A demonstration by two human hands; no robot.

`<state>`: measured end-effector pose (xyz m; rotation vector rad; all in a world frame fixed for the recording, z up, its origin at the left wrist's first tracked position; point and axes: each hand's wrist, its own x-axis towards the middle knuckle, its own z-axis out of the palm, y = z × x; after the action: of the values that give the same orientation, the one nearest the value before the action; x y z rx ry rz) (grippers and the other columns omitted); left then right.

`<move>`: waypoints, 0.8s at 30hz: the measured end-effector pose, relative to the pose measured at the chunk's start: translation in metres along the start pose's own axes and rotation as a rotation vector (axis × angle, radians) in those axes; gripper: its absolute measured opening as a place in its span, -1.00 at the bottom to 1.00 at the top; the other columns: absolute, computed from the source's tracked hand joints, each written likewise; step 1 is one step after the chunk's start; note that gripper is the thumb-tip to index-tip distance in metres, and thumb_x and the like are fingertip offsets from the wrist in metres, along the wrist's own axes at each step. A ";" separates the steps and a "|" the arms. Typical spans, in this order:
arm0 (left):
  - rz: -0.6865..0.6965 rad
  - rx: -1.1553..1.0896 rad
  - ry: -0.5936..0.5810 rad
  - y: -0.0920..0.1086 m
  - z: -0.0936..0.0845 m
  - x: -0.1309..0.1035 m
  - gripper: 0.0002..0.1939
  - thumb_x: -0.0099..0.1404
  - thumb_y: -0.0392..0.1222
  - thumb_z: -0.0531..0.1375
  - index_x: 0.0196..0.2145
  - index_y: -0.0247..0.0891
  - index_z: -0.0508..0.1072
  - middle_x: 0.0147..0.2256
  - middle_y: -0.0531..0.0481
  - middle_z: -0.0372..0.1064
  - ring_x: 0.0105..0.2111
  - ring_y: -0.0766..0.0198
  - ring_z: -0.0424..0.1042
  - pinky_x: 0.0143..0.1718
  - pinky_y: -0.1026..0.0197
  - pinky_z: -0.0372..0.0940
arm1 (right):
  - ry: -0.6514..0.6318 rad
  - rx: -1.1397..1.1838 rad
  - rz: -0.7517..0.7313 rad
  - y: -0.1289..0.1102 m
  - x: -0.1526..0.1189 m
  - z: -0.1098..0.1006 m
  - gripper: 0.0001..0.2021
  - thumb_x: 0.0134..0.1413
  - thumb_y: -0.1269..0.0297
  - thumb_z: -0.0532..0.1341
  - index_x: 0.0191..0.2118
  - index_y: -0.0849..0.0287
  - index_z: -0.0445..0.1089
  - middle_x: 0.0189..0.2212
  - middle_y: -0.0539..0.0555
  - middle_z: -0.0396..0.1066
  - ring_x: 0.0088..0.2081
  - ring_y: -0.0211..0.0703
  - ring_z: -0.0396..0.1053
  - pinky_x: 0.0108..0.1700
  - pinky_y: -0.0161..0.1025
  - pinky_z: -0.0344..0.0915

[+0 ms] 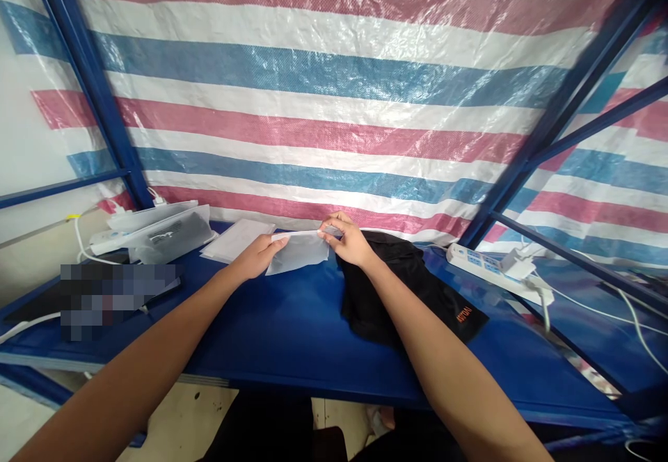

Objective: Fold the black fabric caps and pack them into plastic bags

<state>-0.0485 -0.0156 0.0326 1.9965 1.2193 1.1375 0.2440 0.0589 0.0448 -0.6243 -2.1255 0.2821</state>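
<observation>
A translucent frosted bag (298,252) is held up over the blue table (261,340) between my two hands. My left hand (259,256) pinches its upper left corner. At the upper right corner, my right hand (347,239) grips the bag's edge with thumb and fingers. Just left of the bag, flat white sheets or bags (237,239) lie on the table, partly behind my left hand. Black folded cloth with orange lettering (443,302) lies under and beside my right forearm.
More frosted bags (175,234) lean by a white power strip (104,241) at left. A dark, partly blurred item (39,295) lies nearer. At right, another power strip (485,271) holds plugs and cables. Blue posts (86,86) and a striped sheet (313,65) stand behind.
</observation>
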 end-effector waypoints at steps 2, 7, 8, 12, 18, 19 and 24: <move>-0.072 -0.042 0.108 -0.010 -0.002 0.002 -0.48 0.48 0.28 0.20 -0.21 -0.23 0.71 -0.29 -0.10 0.68 -0.20 -0.09 0.64 -0.17 0.07 0.49 | -0.009 0.030 0.090 0.009 -0.003 -0.004 -0.76 0.40 0.04 0.32 -0.11 0.10 0.56 -0.08 0.13 0.45 0.03 0.05 0.45 0.14 0.04 0.43; -0.235 -0.172 0.268 -0.016 -0.003 0.007 -0.53 0.34 0.25 0.34 -0.20 -0.26 0.70 -0.18 -0.16 0.69 -0.10 -0.12 0.63 -0.08 0.05 0.50 | -0.045 0.239 0.285 0.029 -0.011 -0.003 -0.68 0.36 -0.08 0.33 -0.16 0.10 0.48 -0.22 0.04 0.50 -0.19 -0.08 0.48 -0.03 -0.08 0.47; -0.264 -0.192 0.274 -0.016 -0.003 0.008 -0.53 0.33 0.25 0.35 -0.18 -0.26 0.70 -0.15 -0.17 0.69 -0.08 -0.13 0.63 -0.05 0.04 0.49 | -0.050 0.285 0.307 0.032 -0.012 -0.001 -0.67 0.34 -0.10 0.34 -0.17 0.09 0.47 -0.25 0.02 0.50 -0.22 -0.10 0.48 -0.04 -0.08 0.48; -0.310 -0.204 0.357 -0.014 -0.010 0.012 -0.52 0.29 0.26 0.37 -0.16 -0.24 0.70 -0.09 -0.17 0.69 0.00 -0.16 0.60 0.04 0.00 0.46 | -0.018 0.420 0.403 0.046 -0.016 0.003 -0.57 0.25 -0.20 0.40 -0.17 0.10 0.45 -0.24 0.04 0.53 -0.21 -0.10 0.54 -0.03 -0.05 0.54; -0.290 -0.260 0.745 -0.021 -0.059 0.004 -0.54 0.21 0.25 0.39 -0.23 -0.24 0.64 -0.21 -0.10 0.64 -0.10 -0.04 0.58 0.03 0.02 0.45 | 0.060 0.464 0.546 0.064 -0.021 0.010 -0.40 0.09 -0.26 0.46 -0.02 0.15 0.45 -0.18 0.09 0.52 -0.24 -0.09 0.60 -0.13 -0.10 0.58; -0.263 -0.293 0.804 -0.023 -0.068 -0.001 -0.54 0.22 0.24 0.38 -0.22 -0.24 0.63 -0.23 -0.08 0.63 -0.13 0.01 0.58 0.02 0.04 0.45 | 0.048 0.454 0.545 0.066 -0.022 0.012 -0.42 0.11 -0.24 0.45 -0.03 0.16 0.45 -0.18 0.09 0.52 -0.24 -0.11 0.59 -0.11 -0.10 0.57; -0.210 -0.101 0.976 -0.046 -0.094 -0.034 -0.62 0.37 0.12 0.29 -0.06 -0.23 0.60 -0.13 -0.06 0.59 -0.06 0.00 0.53 0.16 -0.09 0.40 | -0.037 0.328 0.511 0.068 -0.027 0.018 -0.55 0.23 -0.16 0.36 -0.04 0.14 0.46 -0.21 0.06 0.56 -0.23 -0.14 0.55 -0.04 -0.12 0.53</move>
<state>-0.1585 -0.0241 0.0311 1.1607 1.6989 2.0992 0.2651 0.1028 -0.0121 -0.9596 -1.8654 0.9082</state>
